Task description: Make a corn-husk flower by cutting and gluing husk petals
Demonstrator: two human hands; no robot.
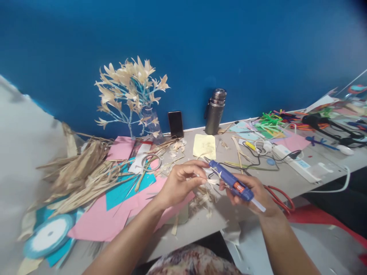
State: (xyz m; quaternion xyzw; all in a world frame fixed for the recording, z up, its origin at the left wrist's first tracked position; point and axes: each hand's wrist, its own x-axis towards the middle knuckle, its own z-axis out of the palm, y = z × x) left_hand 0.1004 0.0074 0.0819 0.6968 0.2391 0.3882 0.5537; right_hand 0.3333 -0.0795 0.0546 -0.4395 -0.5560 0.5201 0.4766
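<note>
A blue hot glue gun lies in my right hand, its nozzle pointing up and left and a clear glue stick jutting from its back end. My left hand is closed in a pinch on a small cream husk petal, just below the gun's front end. Whether the nozzle touches the petal I cannot tell. Beyond the hands a yellow paper square lies on the table. Dry husk scraps are strewn beneath my fingers.
Husk flowers stand in a clear bottle by the blue wall, near a phone and a steel flask. Dried husks, pink paper and a ribbon spool fill the left. A power strip with cords lies right.
</note>
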